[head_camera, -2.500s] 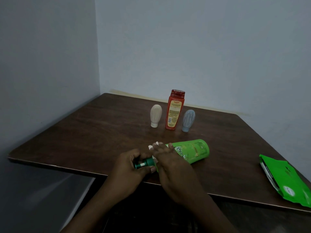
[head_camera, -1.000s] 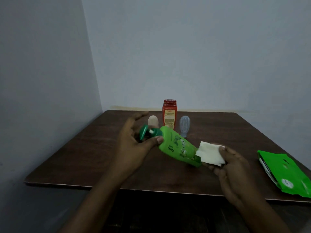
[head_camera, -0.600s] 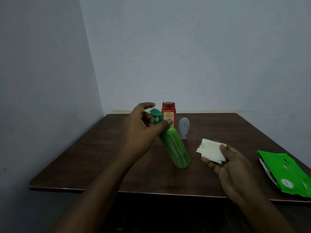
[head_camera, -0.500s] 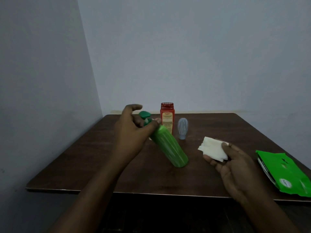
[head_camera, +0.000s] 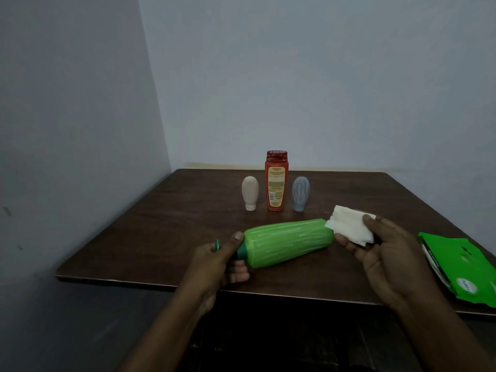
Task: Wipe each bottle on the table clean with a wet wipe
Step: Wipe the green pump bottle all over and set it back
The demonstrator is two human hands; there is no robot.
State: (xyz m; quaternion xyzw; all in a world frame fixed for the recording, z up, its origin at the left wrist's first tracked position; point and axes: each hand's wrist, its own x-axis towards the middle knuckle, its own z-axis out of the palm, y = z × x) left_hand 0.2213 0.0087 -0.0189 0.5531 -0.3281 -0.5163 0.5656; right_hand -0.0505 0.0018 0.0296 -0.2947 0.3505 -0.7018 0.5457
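My left hand grips the dark green pump neck of a green bottle, holding it nearly level above the table with its base pointing right. My right hand holds a folded white wet wipe, and the wipe's edge touches the bottle's base. At the back of the brown table stand three more bottles in a row: a cream one on its cap, a tall red one, and a pale blue one on its cap.
A green wet-wipe pack lies at the table's right front edge. Walls close in on the left and behind the table. The table's front edge runs just under my hands.
My left hand has swung the green bottle down from a steep tilt to nearly level and brought it nearer. The wipe in my right hand now meets the bottle's base.
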